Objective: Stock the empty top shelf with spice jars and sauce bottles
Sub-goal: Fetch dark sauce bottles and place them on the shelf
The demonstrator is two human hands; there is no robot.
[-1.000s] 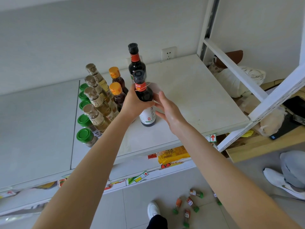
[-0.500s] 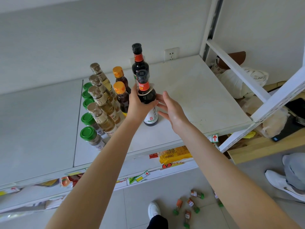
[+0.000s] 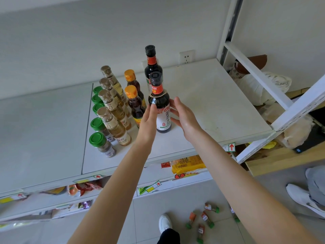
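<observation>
Sauce bottle (image 3: 161, 104) upright on the top shelf (image 3: 211, 103), in front of a matching bottle (image 3: 152, 66), left hand (image 3: 148, 120) flat against one side, right hand (image 3: 184, 115) open just beside the other: steady, line up squarely, then ease both hands off without tipping it.

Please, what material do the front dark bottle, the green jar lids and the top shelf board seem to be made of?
Front dark bottle: probably glass, glossy, with sharp highlights on the shoulder; dark plastic is possible.
Green jar lids: likely plastic, smooth with a soft sheen.
Top shelf board: white painted metal or laminate, matt, faintly scuffed; I cannot tell which.
</observation>
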